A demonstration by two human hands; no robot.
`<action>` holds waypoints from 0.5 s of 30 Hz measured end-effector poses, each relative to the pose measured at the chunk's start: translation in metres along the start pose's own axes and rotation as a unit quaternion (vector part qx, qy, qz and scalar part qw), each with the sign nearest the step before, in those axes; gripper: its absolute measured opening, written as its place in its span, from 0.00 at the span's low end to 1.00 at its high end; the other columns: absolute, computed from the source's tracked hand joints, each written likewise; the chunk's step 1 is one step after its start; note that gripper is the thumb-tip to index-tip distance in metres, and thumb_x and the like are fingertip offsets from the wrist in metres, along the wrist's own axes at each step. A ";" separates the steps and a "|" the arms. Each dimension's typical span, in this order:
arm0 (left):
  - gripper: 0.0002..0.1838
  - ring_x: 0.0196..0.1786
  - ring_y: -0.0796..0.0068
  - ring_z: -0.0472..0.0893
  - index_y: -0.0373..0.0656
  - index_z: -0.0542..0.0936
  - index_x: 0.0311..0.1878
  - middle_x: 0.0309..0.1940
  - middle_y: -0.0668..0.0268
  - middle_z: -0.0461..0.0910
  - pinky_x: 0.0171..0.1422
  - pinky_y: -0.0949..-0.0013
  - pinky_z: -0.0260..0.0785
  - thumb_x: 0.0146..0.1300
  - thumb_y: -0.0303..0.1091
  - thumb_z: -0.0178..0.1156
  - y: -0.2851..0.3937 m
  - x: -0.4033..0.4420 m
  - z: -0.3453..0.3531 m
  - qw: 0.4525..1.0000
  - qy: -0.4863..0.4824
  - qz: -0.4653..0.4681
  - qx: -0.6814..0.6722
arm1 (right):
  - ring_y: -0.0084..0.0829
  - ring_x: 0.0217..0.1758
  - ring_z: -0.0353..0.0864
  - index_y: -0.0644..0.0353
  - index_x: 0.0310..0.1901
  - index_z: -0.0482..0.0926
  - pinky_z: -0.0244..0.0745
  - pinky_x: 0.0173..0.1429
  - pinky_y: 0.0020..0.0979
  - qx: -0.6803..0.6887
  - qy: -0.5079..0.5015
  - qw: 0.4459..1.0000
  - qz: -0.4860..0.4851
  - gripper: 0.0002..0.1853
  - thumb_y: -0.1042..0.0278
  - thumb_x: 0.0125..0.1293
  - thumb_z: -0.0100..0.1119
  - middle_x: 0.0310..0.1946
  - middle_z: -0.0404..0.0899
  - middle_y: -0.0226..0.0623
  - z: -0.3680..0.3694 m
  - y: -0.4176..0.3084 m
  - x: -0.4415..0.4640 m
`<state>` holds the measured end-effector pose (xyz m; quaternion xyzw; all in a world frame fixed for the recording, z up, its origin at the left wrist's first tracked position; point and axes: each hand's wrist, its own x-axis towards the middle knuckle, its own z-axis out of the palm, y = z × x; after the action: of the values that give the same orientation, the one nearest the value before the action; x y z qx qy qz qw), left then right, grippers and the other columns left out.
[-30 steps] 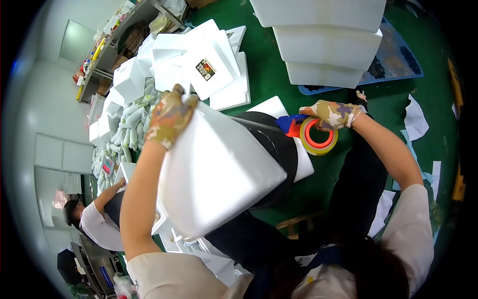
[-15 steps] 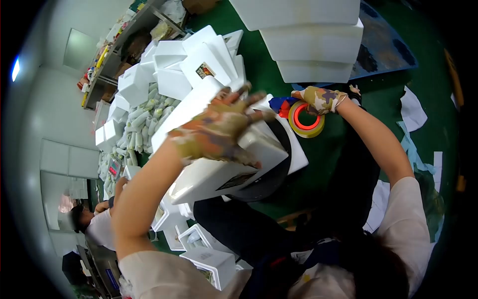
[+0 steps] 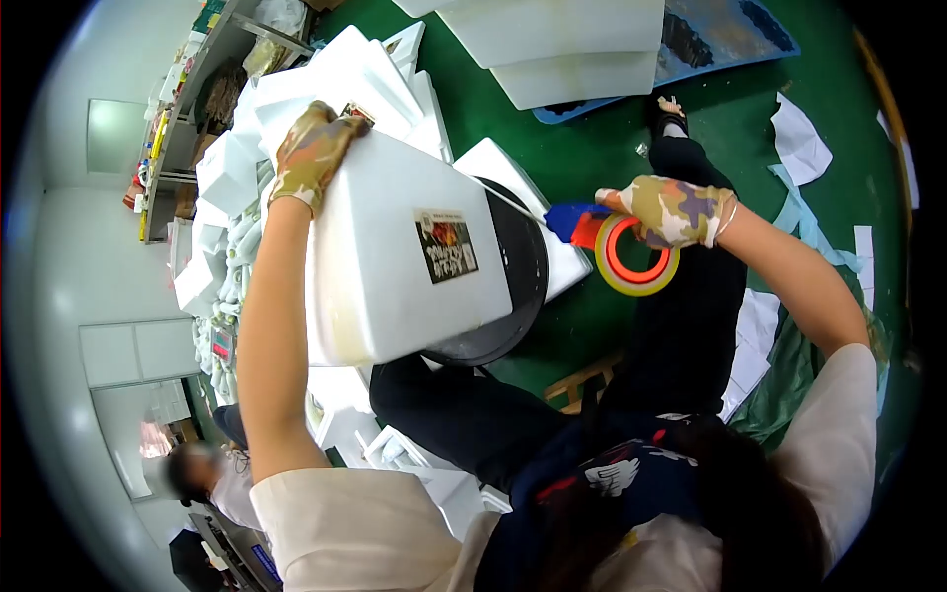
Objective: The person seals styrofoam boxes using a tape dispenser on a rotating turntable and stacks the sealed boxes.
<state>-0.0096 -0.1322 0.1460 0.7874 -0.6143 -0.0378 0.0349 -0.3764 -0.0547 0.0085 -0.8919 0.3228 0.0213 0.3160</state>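
Note:
A white foam box [image 3: 395, 247] with a dark printed label [image 3: 445, 246] lies tilted on a round black stand [image 3: 515, 266]. My left hand [image 3: 318, 153], in a camouflage glove, grips the box's upper left corner. In my gloved right hand [image 3: 671, 210] is a tape dispenser [image 3: 575, 225], blue and red, with a large roll of yellowish tape [image 3: 638, 257]. The dispenser's blue end is by the right side of the stand, near the box. Another white foam piece [image 3: 562, 261] sits under the stand's right side.
Stacked white boxes [image 3: 582, 69] stand by a blue mat [image 3: 725, 44]. Foam boxes and lids [image 3: 350, 79] are piled beside wrapped produce [image 3: 242, 242] at the left. A co-worker [image 3: 202, 479] is at lower left. Paper sheets [image 3: 800, 141] and a wooden stool [image 3: 582, 385] show on the floor.
The box has been turned, so its labelled side now faces up. My left hand went from spread over the box to gripping its corner. My right hand still holds the dispenser.

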 end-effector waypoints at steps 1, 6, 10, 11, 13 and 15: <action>0.25 0.36 0.63 0.83 0.38 0.78 0.49 0.37 0.54 0.82 0.48 0.69 0.73 0.52 0.47 0.62 -0.010 0.009 0.002 0.999 0.012 -0.026 -0.013 | 0.52 0.36 0.78 0.64 0.61 0.66 0.74 0.39 0.40 0.040 0.025 0.998 -0.031 0.33 0.79 0.48 0.57 0.32 0.76 0.53 0.007 -0.006 -0.002; 0.33 0.45 0.57 0.83 0.40 0.78 0.52 0.44 0.52 0.82 0.55 0.66 0.70 0.44 0.53 0.63 -0.033 0.025 0.000 0.993 0.042 -0.112 -0.025 | 0.51 0.38 0.79 0.66 0.56 0.68 0.74 0.41 0.42 0.080 0.011 0.995 -0.056 0.33 0.78 0.42 0.64 0.33 0.77 0.51 0.042 -0.030 -0.018; 0.32 0.37 0.60 0.84 0.41 0.79 0.51 0.39 0.53 0.83 0.51 0.67 0.73 0.42 0.50 0.63 -0.032 0.023 0.000 0.989 0.051 -0.128 -0.043 | 0.49 0.38 0.80 0.64 0.57 0.67 0.75 0.40 0.40 0.078 -0.022 0.995 -0.065 0.35 0.77 0.41 0.66 0.33 0.78 0.49 0.058 -0.042 -0.020; 0.32 0.36 0.62 0.84 0.42 0.79 0.51 0.38 0.54 0.83 0.50 0.68 0.73 0.42 0.50 0.63 -0.032 0.022 0.001 0.990 0.050 -0.123 -0.052 | 0.49 0.34 0.79 0.61 0.54 0.67 0.74 0.36 0.40 0.077 -0.002 0.993 -0.088 0.32 0.76 0.42 0.64 0.28 0.77 0.47 0.069 -0.043 -0.015; 0.32 0.35 0.63 0.84 0.43 0.79 0.51 0.38 0.55 0.83 0.49 0.68 0.73 0.42 0.51 0.63 -0.029 0.018 0.000 0.989 0.049 -0.133 -0.049 | 0.44 0.26 0.78 0.55 0.54 0.68 0.72 0.31 0.37 0.025 -0.025 0.993 -0.112 0.25 0.69 0.52 0.60 0.23 0.75 0.42 0.087 -0.048 0.006; 0.31 0.34 0.64 0.84 0.43 0.80 0.50 0.38 0.55 0.83 0.49 0.68 0.73 0.43 0.52 0.62 -0.028 0.018 0.000 0.987 0.050 -0.142 -0.048 | 0.42 0.30 0.80 0.58 0.60 0.67 0.73 0.31 0.37 0.113 -0.098 0.986 -0.069 0.30 0.72 0.52 0.60 0.27 0.76 0.40 0.095 -0.064 0.031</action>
<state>0.0216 -0.1429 0.1428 0.8649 -0.4913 -0.0327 0.0974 -0.2983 0.0201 -0.0403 -0.8643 0.2286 0.0502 0.4453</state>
